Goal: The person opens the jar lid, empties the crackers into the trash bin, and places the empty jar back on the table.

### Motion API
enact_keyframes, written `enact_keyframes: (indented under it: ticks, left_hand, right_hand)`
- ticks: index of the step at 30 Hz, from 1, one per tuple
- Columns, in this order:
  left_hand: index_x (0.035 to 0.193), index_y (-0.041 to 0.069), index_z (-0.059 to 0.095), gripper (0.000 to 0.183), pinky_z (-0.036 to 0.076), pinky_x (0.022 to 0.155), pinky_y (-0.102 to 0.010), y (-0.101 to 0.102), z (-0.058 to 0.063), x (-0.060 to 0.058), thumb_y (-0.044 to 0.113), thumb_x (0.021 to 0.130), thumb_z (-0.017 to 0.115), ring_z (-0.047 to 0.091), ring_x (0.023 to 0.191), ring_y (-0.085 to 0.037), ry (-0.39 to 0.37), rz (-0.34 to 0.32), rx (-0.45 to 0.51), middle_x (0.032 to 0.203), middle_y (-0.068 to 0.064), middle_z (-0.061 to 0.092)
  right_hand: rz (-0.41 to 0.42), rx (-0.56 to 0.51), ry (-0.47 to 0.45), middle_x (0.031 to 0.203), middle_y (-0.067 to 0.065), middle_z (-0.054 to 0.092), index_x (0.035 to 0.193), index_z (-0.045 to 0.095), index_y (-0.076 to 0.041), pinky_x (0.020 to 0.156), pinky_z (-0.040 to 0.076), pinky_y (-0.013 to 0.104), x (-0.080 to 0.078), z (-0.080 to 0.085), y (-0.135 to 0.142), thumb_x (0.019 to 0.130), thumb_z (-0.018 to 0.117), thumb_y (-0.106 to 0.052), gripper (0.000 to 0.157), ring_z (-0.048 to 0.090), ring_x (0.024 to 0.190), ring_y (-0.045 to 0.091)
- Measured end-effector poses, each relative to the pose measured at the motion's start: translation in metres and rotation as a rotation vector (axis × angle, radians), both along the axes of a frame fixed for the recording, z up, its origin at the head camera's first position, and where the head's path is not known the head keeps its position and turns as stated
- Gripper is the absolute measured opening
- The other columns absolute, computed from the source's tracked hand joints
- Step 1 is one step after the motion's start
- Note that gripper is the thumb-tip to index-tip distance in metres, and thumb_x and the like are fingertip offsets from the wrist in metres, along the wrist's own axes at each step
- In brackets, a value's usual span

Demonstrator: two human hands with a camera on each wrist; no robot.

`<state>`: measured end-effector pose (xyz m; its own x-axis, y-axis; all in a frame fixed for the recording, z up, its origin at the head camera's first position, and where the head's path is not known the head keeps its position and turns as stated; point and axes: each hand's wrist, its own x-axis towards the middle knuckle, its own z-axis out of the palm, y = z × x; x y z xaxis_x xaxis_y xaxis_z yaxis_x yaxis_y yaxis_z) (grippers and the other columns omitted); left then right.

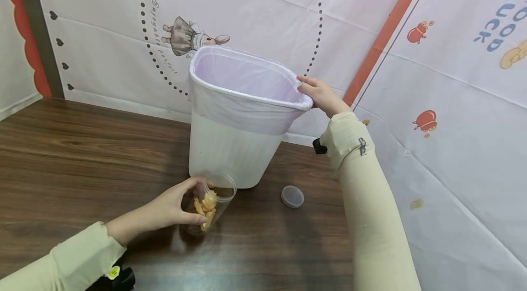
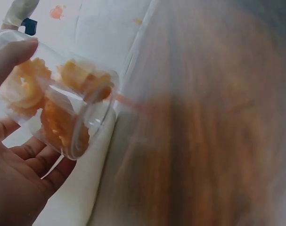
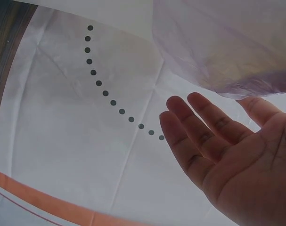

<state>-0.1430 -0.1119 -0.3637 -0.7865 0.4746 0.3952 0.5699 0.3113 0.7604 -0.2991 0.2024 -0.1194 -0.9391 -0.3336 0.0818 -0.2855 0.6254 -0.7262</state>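
A clear plastic jar (image 1: 220, 208) with several golden, crinkly snack pieces (image 2: 55, 117) inside is held in my left hand (image 1: 173, 206). The fingers and thumb wrap its sides, and its uncovered mouth leans up and right, close to the base of a white trash bin (image 1: 230, 149). A pale purple liner bag (image 1: 247, 110) is folded over the bin's rim. My right hand (image 1: 323, 94) holds the rim at its right corner, over the bag. In the right wrist view, several fingers (image 3: 194, 136) extend past the bag, while the thumb is mostly hidden.
A small round translucent lid (image 1: 292, 196) lies on the dark wooden table (image 1: 103, 153), right of the bin. Behind stands a white printed cloth (image 1: 267, 2) with a rabbit figure and dotted lines, and another printed cloth (image 1: 461, 99) is at the right.
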Motion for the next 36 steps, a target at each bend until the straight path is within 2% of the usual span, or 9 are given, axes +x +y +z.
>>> enact_keyframes:
  ticks: [9,16,19,27,31,36]
  left_hand:
    - [0.129,0.016,0.051,0.06,0.042,0.093,-0.022,-0.008,0.004,-0.002,0.023,0.077,0.08,0.051,0.1,-0.002,0.014,0.018,-0.001,0.117,0.006,0.059]
    - [0.128,0.015,0.051,0.059,0.044,0.089,-0.022,-0.013,0.006,-0.001,0.022,0.077,0.08,0.052,0.1,-0.002,0.017,0.026,0.008,0.109,0.007,0.059]
    - [0.129,0.016,0.051,0.06,0.044,0.086,-0.022,-0.015,0.008,-0.001,0.021,0.077,0.079,0.053,0.101,-0.003,0.01,0.02,0.019,0.116,0.006,0.06]
    - [0.132,0.017,0.049,0.061,0.045,0.082,-0.022,-0.021,0.013,-0.001,0.018,0.078,0.077,0.054,0.101,-0.004,-0.017,0.002,0.044,0.118,0.003,0.059]
    - [0.123,0.017,0.052,0.051,0.044,0.083,-0.022,-0.023,0.015,-0.001,0.015,0.078,0.077,0.053,0.103,-0.003,-0.003,-0.002,0.059,0.125,-0.001,0.058]
    - [0.107,0.017,0.051,0.039,0.043,0.087,-0.021,-0.026,0.021,-0.002,0.014,0.078,0.077,0.051,0.11,0.0,0.019,0.007,0.059,0.13,-0.006,0.057]
  right_hand:
    - [0.0,0.007,0.002,0.12,0.013,0.056,0.15,0.03,-0.007,0.069,0.05,0.017,0.002,0.001,-0.001,0.1,0.039,-0.021,0.053,0.056,0.075,-0.001]
    - [-0.007,0.011,0.001,0.118,0.011,0.056,0.151,0.029,-0.007,0.07,0.05,0.017,0.006,0.0,-0.001,0.1,0.04,-0.022,0.054,0.056,0.075,-0.001]
    - [-0.007,0.007,0.002,0.116,0.009,0.057,0.15,0.03,-0.007,0.069,0.05,0.017,0.008,0.0,-0.001,0.1,0.04,-0.022,0.053,0.056,0.075,-0.001]
    - [-0.015,-0.005,0.004,0.105,0.002,0.059,0.15,0.031,-0.008,0.069,0.05,0.017,0.01,0.0,-0.002,0.099,0.041,-0.021,0.053,0.056,0.073,-0.002]
    - [-0.004,0.002,0.001,0.104,0.001,0.06,0.15,0.03,-0.006,0.069,0.05,0.017,0.009,0.0,-0.002,0.1,0.041,-0.021,0.054,0.056,0.072,-0.003]
    - [-0.014,0.012,0.006,0.113,0.007,0.058,0.15,0.031,-0.008,0.069,0.05,0.017,0.011,0.0,-0.002,0.1,0.04,-0.022,0.053,0.056,0.074,-0.002]
